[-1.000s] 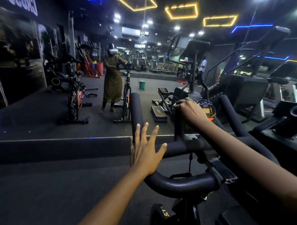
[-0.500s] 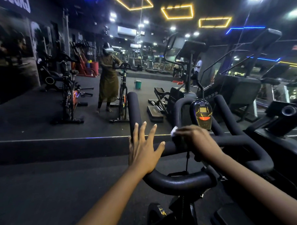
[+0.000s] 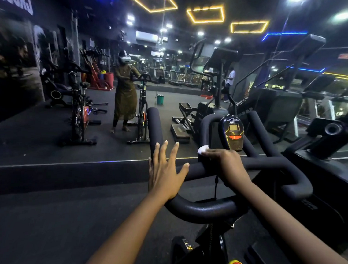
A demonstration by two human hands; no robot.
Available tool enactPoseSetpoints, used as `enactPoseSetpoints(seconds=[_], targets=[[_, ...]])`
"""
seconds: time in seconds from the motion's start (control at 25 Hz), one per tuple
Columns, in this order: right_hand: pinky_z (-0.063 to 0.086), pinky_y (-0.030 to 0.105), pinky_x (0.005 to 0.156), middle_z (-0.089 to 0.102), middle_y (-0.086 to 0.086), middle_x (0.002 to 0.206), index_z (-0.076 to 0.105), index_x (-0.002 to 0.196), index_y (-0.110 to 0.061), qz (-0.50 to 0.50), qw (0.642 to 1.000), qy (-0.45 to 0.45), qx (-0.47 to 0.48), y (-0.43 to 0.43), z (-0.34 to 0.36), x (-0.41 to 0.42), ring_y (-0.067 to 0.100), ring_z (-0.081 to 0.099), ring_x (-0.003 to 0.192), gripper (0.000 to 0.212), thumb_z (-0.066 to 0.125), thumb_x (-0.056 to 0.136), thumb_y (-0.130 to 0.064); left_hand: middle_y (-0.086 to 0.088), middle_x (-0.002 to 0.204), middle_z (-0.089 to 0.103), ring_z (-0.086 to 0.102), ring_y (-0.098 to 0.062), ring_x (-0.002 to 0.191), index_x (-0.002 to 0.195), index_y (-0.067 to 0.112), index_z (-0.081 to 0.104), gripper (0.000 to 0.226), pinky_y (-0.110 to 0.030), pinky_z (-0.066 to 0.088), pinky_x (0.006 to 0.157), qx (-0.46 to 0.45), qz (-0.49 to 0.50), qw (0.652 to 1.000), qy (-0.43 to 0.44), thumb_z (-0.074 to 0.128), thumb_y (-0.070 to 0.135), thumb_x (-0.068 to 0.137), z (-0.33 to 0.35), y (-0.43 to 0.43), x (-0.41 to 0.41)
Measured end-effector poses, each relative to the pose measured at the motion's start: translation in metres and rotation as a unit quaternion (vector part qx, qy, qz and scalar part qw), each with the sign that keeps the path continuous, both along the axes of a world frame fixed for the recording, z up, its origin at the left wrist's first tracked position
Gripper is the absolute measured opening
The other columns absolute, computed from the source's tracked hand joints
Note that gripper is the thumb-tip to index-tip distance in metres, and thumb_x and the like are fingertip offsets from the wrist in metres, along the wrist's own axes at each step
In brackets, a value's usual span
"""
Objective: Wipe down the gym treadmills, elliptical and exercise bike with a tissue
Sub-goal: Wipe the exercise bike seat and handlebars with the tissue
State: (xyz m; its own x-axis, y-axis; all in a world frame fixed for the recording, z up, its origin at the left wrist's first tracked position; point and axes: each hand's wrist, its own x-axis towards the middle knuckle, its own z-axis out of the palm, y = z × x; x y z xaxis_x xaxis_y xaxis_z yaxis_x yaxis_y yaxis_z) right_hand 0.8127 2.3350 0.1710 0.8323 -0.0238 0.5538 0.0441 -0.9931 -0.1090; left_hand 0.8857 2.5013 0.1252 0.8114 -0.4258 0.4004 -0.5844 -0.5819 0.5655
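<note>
The tissue (image 3: 203,148) peeks out white from under the right hand (image 3: 227,165), whose fingers curl over it and press it onto the middle of the exercise bike's handlebar (image 3: 270,164). The left hand (image 3: 165,171), fingers straight and spread, rests against the left grip. The bike looks part-wiped, with the outer grips probably still to do. The display (image 3: 232,134) crowds the bar, and an elliptical (image 3: 221,54) stands beyond.

The exercise bike (image 3: 204,211) stands directly on the dark gym floor (image 3: 57,226).
</note>
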Motion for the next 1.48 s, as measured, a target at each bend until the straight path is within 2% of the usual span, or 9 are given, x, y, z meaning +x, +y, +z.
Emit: enactPoseSetpoints(seconds=[0.16,0.28,0.36,0.56,0.8,0.96,1.08,1.16,1.48], targets=[[0.048,0.019,0.081,0.067,0.001,0.115,0.071,0.109,-0.019,0.021,1.0,0.005,0.004,-0.002,0.005,-0.024,0.016,0.063,0.105,0.058,0.065,0.063,0.015,0.005,0.16,-0.004,-0.013,-0.015,0.146,0.151,0.033,0.012,0.066,-0.043,0.006,0.119,-0.01,0.002,1.0,-0.005,0.044,0.047,0.095,-0.001,0.0,0.0],[0.05,0.027,0.079,0.07,0.009,0.107,0.073,0.101,-0.011,-0.013,0.988,-0.155,-0.001,-0.025,0.023,-0.02,0.022,0.066,0.097,0.048,0.065,0.06,0.014,0.003,0.16,-0.005,-0.015,-0.018,0.146,0.151,0.034,0.01,0.066,-0.046,0.002,0.119,0.034,0.002,0.999,-0.018,0.042,0.049,0.096,0.0,0.0,0.0],[0.044,0.025,0.087,0.068,0.013,0.111,0.072,0.105,-0.009,-0.059,0.979,-0.194,-0.002,-0.052,0.034,-0.005,0.026,0.065,0.101,0.048,0.062,0.065,0.016,0.002,0.16,-0.006,-0.015,-0.02,0.146,0.151,0.034,0.009,0.065,-0.046,-0.004,0.118,0.071,0.005,0.997,-0.041,0.04,0.051,0.096,0.002,0.0,-0.001],[0.049,0.039,0.093,0.06,0.016,0.124,0.061,0.123,-0.01,-0.075,0.987,-0.138,-0.038,-0.073,0.022,0.012,0.033,0.06,0.11,0.05,0.055,0.077,0.007,0.003,0.16,-0.003,-0.012,-0.018,0.146,0.15,0.035,0.013,0.062,-0.043,-0.002,0.119,0.086,-0.003,0.995,-0.058,0.039,0.05,0.096,0.001,0.0,-0.002],[0.034,0.017,0.1,0.056,0.007,0.131,0.058,0.128,-0.014,0.013,0.996,-0.082,-0.025,-0.082,-0.026,-0.042,0.019,0.055,0.117,0.051,0.049,0.08,-0.03,0.005,0.159,0.005,-0.006,-0.016,0.147,0.15,0.036,0.018,0.06,-0.041,-0.004,0.119,0.072,0.003,0.996,-0.058,0.041,0.05,0.096,0.0,-0.001,0.001],[0.039,0.029,0.101,0.056,0.009,0.13,0.06,0.125,-0.01,0.01,0.987,-0.158,-0.015,-0.098,-0.001,-0.018,0.022,0.055,0.117,0.052,0.065,0.073,-0.012,0.005,0.159,0.006,-0.006,-0.015,0.147,0.149,0.035,0.018,0.059,-0.039,-0.005,0.119,0.065,0.002,0.996,-0.055,0.04,0.049,0.096,0.0,-0.001,0.002],[0.043,0.037,0.101,0.055,0.009,0.132,0.059,0.127,-0.012,-0.016,0.983,-0.179,0.047,-0.099,0.023,0.024,0.024,0.054,0.12,0.052,0.061,0.078,0.007,0.004,0.159,0.008,-0.005,-0.015,0.147,0.149,0.035,0.02,0.059,-0.039,-0.004,0.118,0.059,0.001,0.997,-0.055,0.042,0.048,0.096,0.0,-0.001,0.003],[0.043,0.039,0.102,0.055,0.009,0.132,0.058,0.128,-0.013,-0.025,0.981,-0.18,0.068,-0.089,0.023,0.034,0.025,0.053,0.121,0.048,0.055,0.082,0.0,0.004,0.159,0.008,-0.005,-0.015,0.147,0.149,0.035,0.02,0.059,-0.039,-0.004,0.119,0.058,0.001,0.997,-0.054,0.042,0.047,0.096,-0.001,-0.001,0.002],[0.03,0.023,0.104,0.059,0.015,0.125,0.06,0.123,-0.006,0.003,0.979,-0.182,-0.094,-0.084,-0.007,0.007,0.026,0.054,0.114,0.047,0.042,0.08,-0.013,0.005,0.159,0.009,-0.007,-0.015,0.147,0.149,0.036,0.02,0.058,-0.039,-0.004,0.119,0.059,0.001,0.997,-0.055,0.041,0.048,0.096,-0.002,-0.002,0.004]])
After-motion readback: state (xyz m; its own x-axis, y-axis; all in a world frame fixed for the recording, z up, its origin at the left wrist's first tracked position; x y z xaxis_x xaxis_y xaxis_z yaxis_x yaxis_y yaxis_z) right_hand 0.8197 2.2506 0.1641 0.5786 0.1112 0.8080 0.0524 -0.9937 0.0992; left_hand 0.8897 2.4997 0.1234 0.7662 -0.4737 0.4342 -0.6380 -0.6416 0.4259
